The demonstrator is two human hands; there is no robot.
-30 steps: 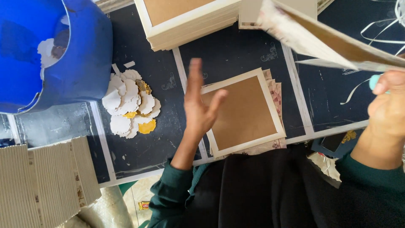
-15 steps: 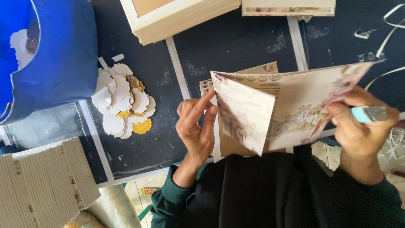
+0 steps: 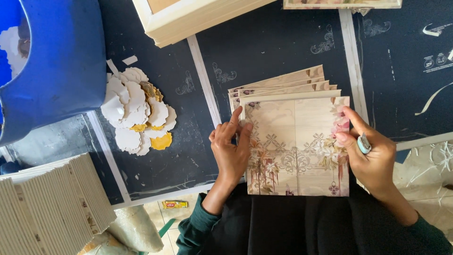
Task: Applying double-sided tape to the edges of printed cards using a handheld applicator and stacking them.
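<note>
A beige card with a floral and lace pattern (image 3: 295, 141) lies flat on a small stack of similar cards (image 3: 283, 82) in front of me on the dark work surface (image 3: 269, 42). My left hand (image 3: 231, 151) rests with its fingertips on the card's left edge. Over at the card's right edge, my right hand (image 3: 370, 156) presses on it, thumb and fingers touching the pink flowers. A pale blue ring sits on one finger of that hand.
A blue plastic tub (image 3: 52, 61) stands at the far left. Scalloped white and yellow paper cut-outs (image 3: 137, 113) lie beside it. A stack of ribbed cardboard sheets (image 3: 47, 208) is at the lower left. Cream boxes (image 3: 188, 16) sit along the far edge.
The folded card that my right hand held up in the air has come down and been laid flat on the stack, covering the plain brown board. Both hands now rest on its edges.
</note>
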